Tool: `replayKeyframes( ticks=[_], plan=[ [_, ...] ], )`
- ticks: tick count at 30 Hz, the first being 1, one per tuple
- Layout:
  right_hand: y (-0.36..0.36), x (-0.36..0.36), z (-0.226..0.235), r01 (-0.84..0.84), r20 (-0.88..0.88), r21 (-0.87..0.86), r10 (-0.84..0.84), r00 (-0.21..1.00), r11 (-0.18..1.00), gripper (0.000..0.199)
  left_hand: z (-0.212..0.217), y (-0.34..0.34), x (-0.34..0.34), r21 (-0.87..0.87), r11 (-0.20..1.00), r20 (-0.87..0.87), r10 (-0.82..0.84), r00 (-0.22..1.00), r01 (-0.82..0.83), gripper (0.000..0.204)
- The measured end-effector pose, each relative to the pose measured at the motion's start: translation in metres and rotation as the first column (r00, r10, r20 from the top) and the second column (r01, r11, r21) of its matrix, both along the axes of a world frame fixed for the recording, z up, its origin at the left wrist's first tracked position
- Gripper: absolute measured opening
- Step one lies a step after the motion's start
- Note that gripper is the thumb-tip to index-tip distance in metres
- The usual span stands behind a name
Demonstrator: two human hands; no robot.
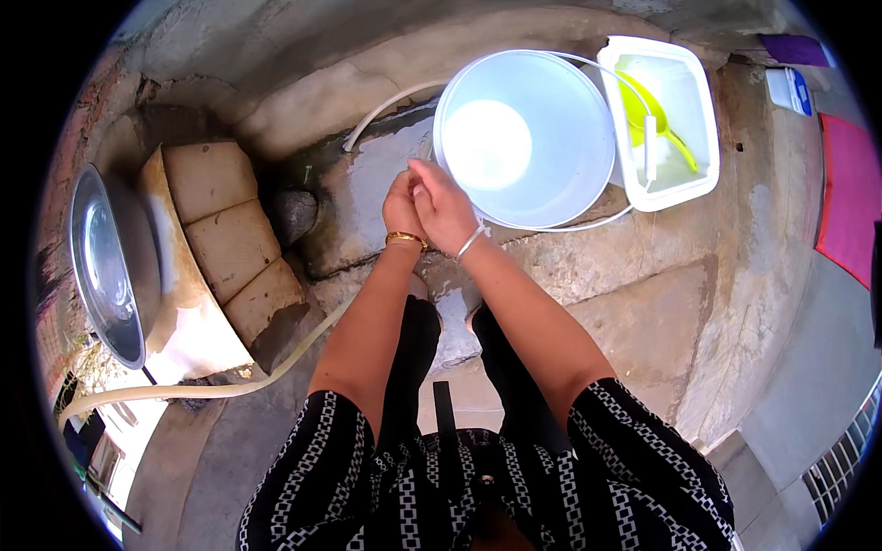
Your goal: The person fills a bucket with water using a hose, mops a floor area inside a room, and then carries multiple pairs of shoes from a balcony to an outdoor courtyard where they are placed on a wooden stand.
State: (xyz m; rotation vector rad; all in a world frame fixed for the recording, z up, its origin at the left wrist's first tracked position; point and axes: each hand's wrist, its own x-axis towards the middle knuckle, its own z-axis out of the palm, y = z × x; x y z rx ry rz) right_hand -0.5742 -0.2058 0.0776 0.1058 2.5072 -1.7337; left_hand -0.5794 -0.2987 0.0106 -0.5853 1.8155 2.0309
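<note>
My left hand [401, 208] and my right hand [445, 208] are pressed together just left of the round white bucket [574, 151]. Both are closed, the right one overlapping the left, and their inner sides are hidden; whether anything lies between them I cannot make out. The bucket shows a bright round patch inside, and its wire handle with a white grip [650, 149] hangs to the right. Behind that grip stands a rectangular white tub [691, 195], holding a lime-green dipper [643, 108] with a long handle.
At the left a metal basin [110, 266] leans against a stained block [213, 202]. A pale hose [207, 391] curves past my left forearm; another length [386, 106] emerges behind the bucket. A dark round stone [296, 215] lies nearby. A pink mat [847, 197] is far right.
</note>
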Motion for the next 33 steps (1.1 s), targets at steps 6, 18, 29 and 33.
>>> replayKeyframes(
  ticks=[6, 18, 29, 33],
  plan=[
    [-0.03, 0.004, -0.205, 0.264, 0.474, 0.071, -0.265, 0.84, 0.962, 0.044, -0.153, -0.023, -0.005, -0.75, 0.452, 0.345, -0.356, 0.868, 0.483, 0.04],
    [-0.026, 0.036, -0.216, 0.433, 0.788, -0.247, -0.08, 0.61, 0.867, 0.071, -0.152, -0.051, 0.024, -0.715, 0.483, 0.296, -0.446, 0.845, 0.506, 0.028],
    [-0.028, 0.003, 0.182, 0.526, 0.584, -0.795, 0.15, 0.797, 0.301, 0.018, 0.258, -0.044, 0.117, -0.334, 0.882, -0.149, -0.399, 0.905, 0.334, 0.024],
    [0.035, 0.05, 0.303, 0.433, 0.489, -0.797, 0.029, 0.872, 0.422, 0.033, 0.346, 0.007, 0.147, -0.307, 0.821, -0.211, -0.552, 0.807, 0.481, 0.034]
  ],
)
